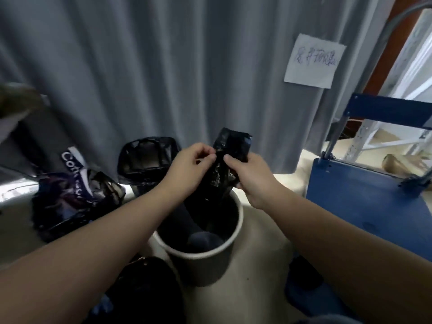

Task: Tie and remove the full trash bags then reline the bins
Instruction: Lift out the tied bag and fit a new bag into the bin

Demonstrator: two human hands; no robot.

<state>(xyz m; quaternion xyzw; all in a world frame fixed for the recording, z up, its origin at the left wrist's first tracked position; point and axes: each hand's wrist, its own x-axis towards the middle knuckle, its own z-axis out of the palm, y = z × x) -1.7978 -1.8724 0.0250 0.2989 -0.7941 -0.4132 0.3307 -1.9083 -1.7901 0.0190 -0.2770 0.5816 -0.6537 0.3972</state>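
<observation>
A folded black trash bag (230, 155) hangs upright over a white round bin (203, 256) in the middle of the view. My left hand (190, 163) pinches the bag's left edge near its top. My right hand (247, 177) grips its right side a little lower. The bag's lower end drops inside the bin, whose inside looks dark. Behind it to the left stands a second bin lined with a black bag (147, 160). A full black bag with a purple printed wrapper on top (74, 197) lies on the floor at the left.
A grey curtain (163, 66) hangs close behind the bins, with a paper note (314, 60) pinned to it. A blue flat cart (371, 206) stands at the right. Another black bag (149, 288) lies by my feet at the bottom.
</observation>
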